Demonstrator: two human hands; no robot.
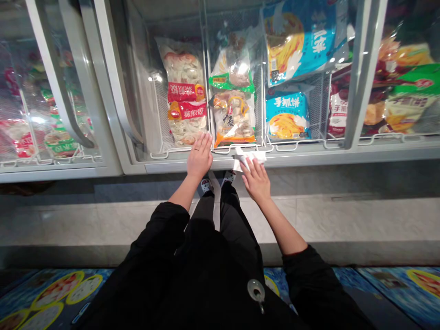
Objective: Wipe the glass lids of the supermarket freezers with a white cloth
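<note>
My left hand (pixel 200 157) lies with its fingers stretched out on the front rim (pixel 223 161) of a glass-lidded freezer. A ring shows on one finger, and nothing is in this hand. My right hand (pixel 257 182) holds a folded white paper tissue (pixel 259 157) against the same rim, with its fingers pressing over it. Just beyond my left hand, under the glass, lies a bag of frozen dumplings (pixel 187 107) with red labels. Beside it is a bag with green and orange bands (pixel 234 114). A blue bag (pixel 288 114) lies past my right hand.
White wire baskets (pixel 163 153) hold the frozen bags. Upright frames and a curved handle (pixel 129 123) divide the freezer lids. More bags (pixel 409 101) lie to the right. Pale floor tiles (pixel 120 224) run below the rim, and a printed blue panel (pixel 395 284) stands behind me.
</note>
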